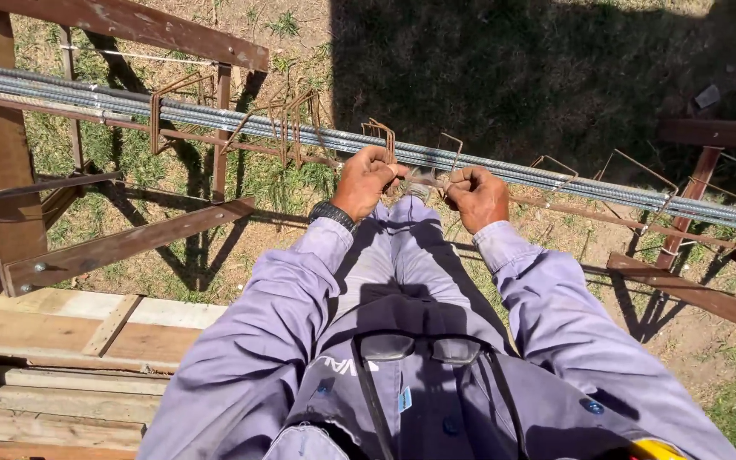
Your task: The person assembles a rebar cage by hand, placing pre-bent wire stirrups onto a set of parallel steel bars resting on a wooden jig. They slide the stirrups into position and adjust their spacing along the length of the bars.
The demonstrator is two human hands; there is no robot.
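I look down on two hands working at a long bundle of grey steel bars (215,119) that runs from the upper left to the right side. The left hand (368,179) is closed in a fist around thin wire just beside the bars, and a black watch (332,213) sits on its wrist. The right hand (476,194) is also closed, near the left one, gripping the same wire (423,189) between them. Rusty bent stirrups (287,119) hang on the bars. Both arms wear lilac sleeves. Glasses (423,347) hang at the chest. Wooden planks (61,332) lie at the lower left, on dry grass.
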